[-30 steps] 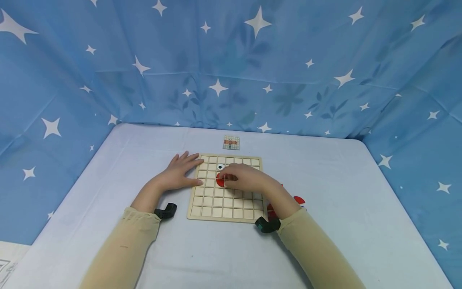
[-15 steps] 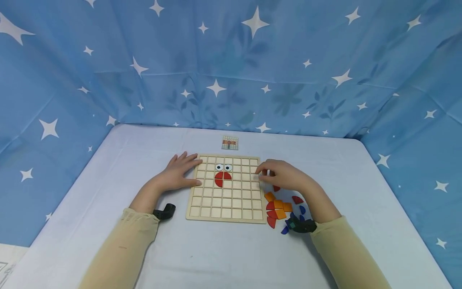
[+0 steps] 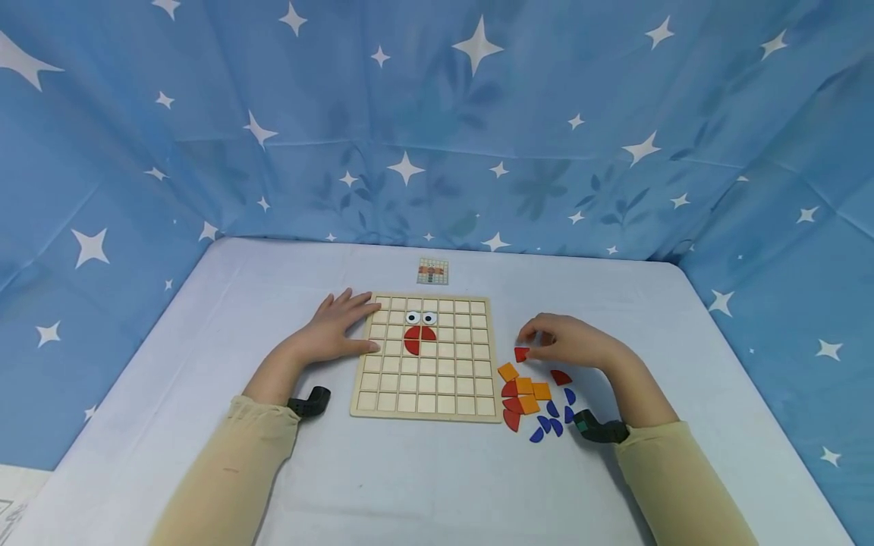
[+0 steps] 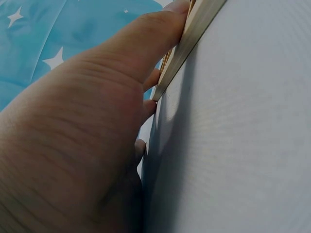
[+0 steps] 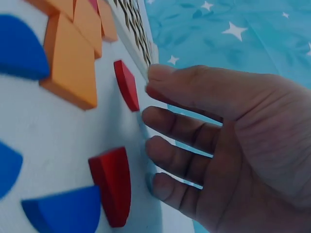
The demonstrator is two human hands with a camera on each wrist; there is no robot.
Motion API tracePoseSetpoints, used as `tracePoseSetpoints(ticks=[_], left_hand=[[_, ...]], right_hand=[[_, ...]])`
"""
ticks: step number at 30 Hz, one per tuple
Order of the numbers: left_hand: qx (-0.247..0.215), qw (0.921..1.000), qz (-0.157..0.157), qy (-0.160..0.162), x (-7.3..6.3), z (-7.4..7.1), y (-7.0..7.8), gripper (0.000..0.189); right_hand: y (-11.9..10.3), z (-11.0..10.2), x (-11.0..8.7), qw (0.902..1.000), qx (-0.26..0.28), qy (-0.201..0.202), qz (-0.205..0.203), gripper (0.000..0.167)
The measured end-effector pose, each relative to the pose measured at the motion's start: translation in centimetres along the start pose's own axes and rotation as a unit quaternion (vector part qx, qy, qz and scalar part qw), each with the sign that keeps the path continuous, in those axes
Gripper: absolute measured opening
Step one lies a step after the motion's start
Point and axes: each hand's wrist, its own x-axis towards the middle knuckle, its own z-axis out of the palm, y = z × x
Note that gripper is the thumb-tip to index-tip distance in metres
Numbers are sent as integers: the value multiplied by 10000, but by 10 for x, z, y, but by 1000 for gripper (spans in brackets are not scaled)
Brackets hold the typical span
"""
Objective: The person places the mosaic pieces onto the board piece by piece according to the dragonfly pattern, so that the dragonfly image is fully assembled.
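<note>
A wooden grid board point(image 3: 426, 379) lies on the table, carrying two round eye pieces point(image 3: 421, 318) above several red quarter-circle pieces point(image 3: 412, 346). My left hand point(image 3: 326, 330) rests with spread fingers on the board's left edge, thumb and fingertips over the rim; the left wrist view shows the thumb on the frame edge point(image 4: 192, 41). Right of the board, my right hand point(image 3: 573, 339) is beside a loose red quarter-circle piece point(image 3: 522, 354). In the right wrist view its relaxed, parted fingers point(image 5: 167, 121) hold nothing, with the same red piece point(image 5: 127, 86) just beyond the fingertips.
Several orange squares point(image 3: 529, 404), red quarter circles point(image 3: 512, 421) and blue half-circle pieces point(image 3: 536, 435) lie loose to the right of the board. Another red piece point(image 3: 561, 377) is beneath the right hand. A small picture card point(image 3: 433, 271) lies behind the board. A blue starry curtain point(image 3: 437, 152) stands at the back.
My right hand has left the red pieces on the board and moved right to the loose pieces, showing both eye pieces and a second upper red piece. The left hand stays in place.
</note>
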Motion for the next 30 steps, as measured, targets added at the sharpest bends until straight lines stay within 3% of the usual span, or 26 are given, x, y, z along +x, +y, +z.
tracePoseSetpoints(ticks=[13, 30], left_hand=[[-52, 10000, 26, 3, -1, -1, -1, 85], [3, 10000, 17, -19, -1, -1, -1, 86]], right_hand=[[5, 10, 4, 9997, 11, -45, -225, 25], [7, 13, 7, 9999, -1, 8, -154, 23]])
